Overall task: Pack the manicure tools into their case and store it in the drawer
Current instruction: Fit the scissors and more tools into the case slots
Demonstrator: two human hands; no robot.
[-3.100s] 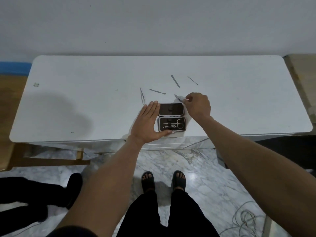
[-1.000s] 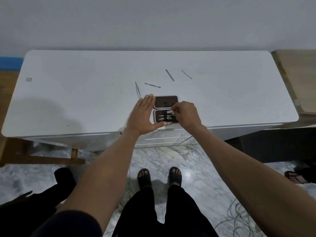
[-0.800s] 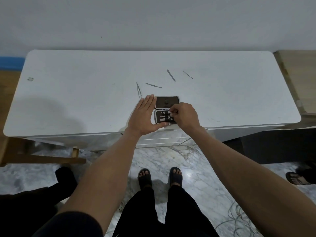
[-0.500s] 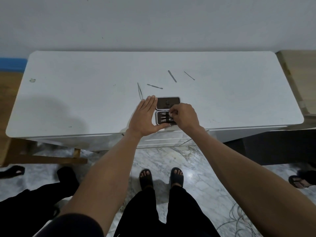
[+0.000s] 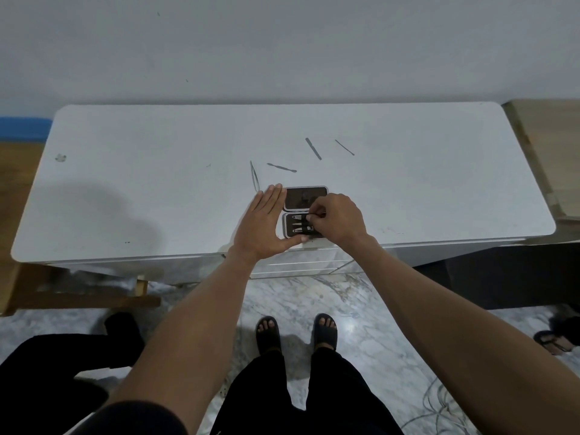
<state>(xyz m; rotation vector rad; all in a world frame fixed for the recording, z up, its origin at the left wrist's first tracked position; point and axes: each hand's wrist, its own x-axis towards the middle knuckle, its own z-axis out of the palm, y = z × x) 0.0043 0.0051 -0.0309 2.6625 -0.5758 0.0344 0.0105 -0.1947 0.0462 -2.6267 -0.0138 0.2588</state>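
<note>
Manicure case (image 5: 299, 226), black, open at the desk's (image 5: 125, 183) front edge: flat left hand (image 5: 262, 226) steadies it while right hand (image 5: 335, 219) pinches a thin metal tool (image 5: 317, 214) into its slot.

Single head camera looking forward and steeply down over white table (image 5: 125, 189), facing wall behind it; table filling mid-frame at arm's reach, floor and wearer's feet showing below its near edge.
</note>
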